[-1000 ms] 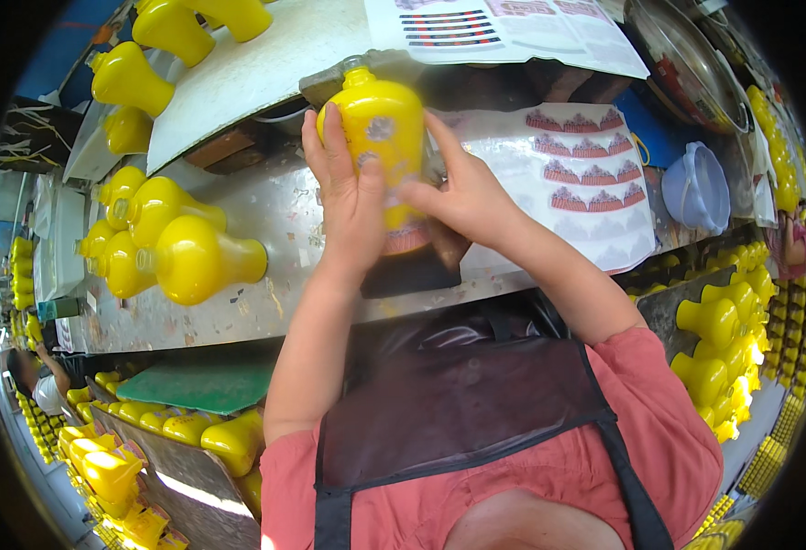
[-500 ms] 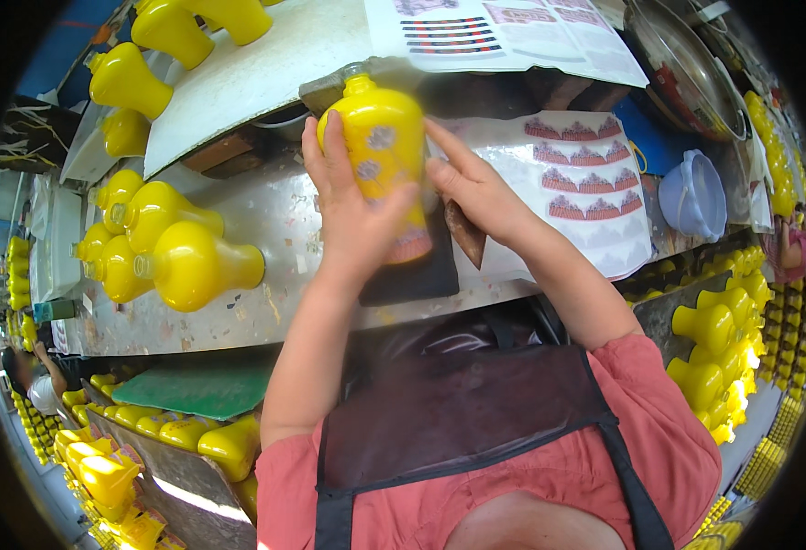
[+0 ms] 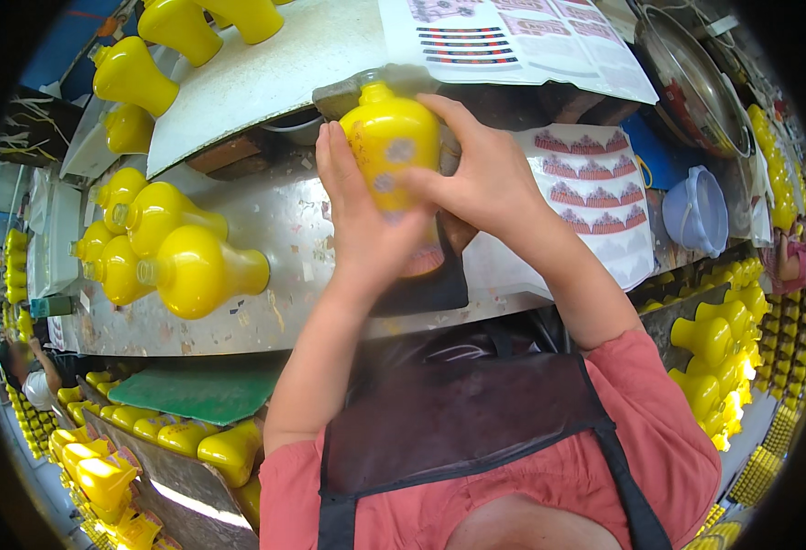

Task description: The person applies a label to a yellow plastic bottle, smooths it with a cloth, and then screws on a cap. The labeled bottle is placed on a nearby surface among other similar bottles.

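A glossy yellow bottle [image 3: 389,124] with a clear glass neck stands between my hands, its neck end by a dark block [image 3: 334,96]. Purple flower decals sit on its front, and a pink patterned band shows low down. My left hand [image 3: 366,215] grips its left side, fingers along the edge and the blurred thumb area across the front. My right hand [image 3: 481,174] curves round the right shoulder, thumb pressed on the front near the flowers. Under the right hand shows part of a brown flat piece [image 3: 458,232]; whether it is held I cannot tell. A black pad [image 3: 435,298] lies beneath.
Several yellow bottles [image 3: 201,270] lie at the left on the metal table [image 3: 302,321]. A decal sheet [image 3: 595,247] is at the right, beside a pale blue bucket [image 3: 696,211]. Another printed sheet [image 3: 549,64] lies on the raised white board [image 3: 311,46]. More bottles [image 3: 705,339] stand lower right.
My right hand has moved up and over the bottle's shoulder, its thumb now on the front. The brown piece is more covered. The left hand stays at the bottle's left side.
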Action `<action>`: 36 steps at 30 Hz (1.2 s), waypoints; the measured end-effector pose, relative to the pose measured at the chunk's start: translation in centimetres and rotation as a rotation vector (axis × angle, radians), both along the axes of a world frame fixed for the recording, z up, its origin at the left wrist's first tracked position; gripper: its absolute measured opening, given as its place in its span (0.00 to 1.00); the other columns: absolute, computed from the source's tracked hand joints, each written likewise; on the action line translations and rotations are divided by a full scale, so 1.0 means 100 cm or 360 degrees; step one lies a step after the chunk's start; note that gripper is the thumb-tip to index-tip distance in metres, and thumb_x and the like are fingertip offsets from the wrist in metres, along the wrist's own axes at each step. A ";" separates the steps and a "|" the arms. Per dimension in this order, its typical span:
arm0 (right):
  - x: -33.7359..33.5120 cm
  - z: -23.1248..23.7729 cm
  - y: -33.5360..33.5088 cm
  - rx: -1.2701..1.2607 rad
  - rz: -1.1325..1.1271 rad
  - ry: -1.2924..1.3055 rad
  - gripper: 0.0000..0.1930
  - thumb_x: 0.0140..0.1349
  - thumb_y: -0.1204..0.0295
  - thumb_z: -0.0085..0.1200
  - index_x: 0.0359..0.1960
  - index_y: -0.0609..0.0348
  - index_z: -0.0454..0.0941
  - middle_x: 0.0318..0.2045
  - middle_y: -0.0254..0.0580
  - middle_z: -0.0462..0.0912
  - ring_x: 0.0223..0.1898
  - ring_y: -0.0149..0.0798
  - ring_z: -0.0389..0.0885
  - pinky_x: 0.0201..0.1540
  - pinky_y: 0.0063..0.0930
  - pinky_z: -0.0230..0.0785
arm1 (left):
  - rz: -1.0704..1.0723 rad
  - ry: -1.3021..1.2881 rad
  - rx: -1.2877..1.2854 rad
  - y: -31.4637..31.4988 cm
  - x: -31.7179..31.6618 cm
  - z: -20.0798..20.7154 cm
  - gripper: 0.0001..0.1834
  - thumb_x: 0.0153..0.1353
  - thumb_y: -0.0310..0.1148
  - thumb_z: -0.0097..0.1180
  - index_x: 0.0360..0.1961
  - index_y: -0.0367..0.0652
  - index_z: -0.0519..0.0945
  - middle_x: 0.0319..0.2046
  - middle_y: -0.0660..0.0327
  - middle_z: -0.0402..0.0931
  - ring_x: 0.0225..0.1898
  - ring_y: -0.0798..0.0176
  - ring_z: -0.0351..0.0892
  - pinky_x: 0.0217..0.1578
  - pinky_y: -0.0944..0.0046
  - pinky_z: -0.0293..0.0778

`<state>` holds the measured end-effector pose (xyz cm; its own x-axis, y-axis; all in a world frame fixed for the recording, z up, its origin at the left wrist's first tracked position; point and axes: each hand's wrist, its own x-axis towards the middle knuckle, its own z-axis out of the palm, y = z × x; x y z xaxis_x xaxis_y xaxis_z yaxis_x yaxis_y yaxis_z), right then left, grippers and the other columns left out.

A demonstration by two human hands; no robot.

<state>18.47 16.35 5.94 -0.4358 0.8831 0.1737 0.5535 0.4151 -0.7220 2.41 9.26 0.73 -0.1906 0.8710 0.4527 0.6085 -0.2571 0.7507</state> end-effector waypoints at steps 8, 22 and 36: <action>-0.009 0.006 0.015 -0.0269 -0.0136 0.0141 0.37 0.54 0.44 0.69 0.58 0.59 0.81 0.45 0.57 0.88 0.47 0.55 0.88 0.51 0.42 0.80 | -0.0062 0.0018 -0.0025 -0.002 -0.003 0.004 0.64 0.46 0.32 0.74 0.79 0.45 0.43 0.77 0.35 0.38 0.77 0.30 0.47 0.73 0.42 0.57; 0.005 -0.018 0.019 -0.0356 -0.0033 0.0243 0.28 0.68 0.53 0.61 0.62 0.59 0.79 0.33 0.42 0.85 0.27 0.37 0.79 0.32 0.29 0.72 | -0.0047 0.0084 0.0016 -0.001 -0.002 0.000 0.66 0.47 0.34 0.74 0.80 0.45 0.41 0.77 0.34 0.37 0.78 0.30 0.45 0.74 0.43 0.55; 0.001 -0.001 -0.038 0.0801 0.0433 0.0059 0.19 0.60 0.75 0.66 0.54 0.55 0.79 0.36 0.45 0.83 0.32 0.45 0.84 0.36 0.36 0.78 | -0.0018 -0.0992 -0.0169 -0.026 -0.012 -0.011 0.32 0.69 0.28 0.49 0.75 0.41 0.65 0.63 0.58 0.65 0.54 0.64 0.66 0.62 0.63 0.66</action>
<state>18.62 12.54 5.81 -0.6214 0.5444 0.5634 0.3566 0.8368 -0.4154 1.19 6.68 -0.36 -0.3813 0.9086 0.1706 0.0461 -0.1656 0.9851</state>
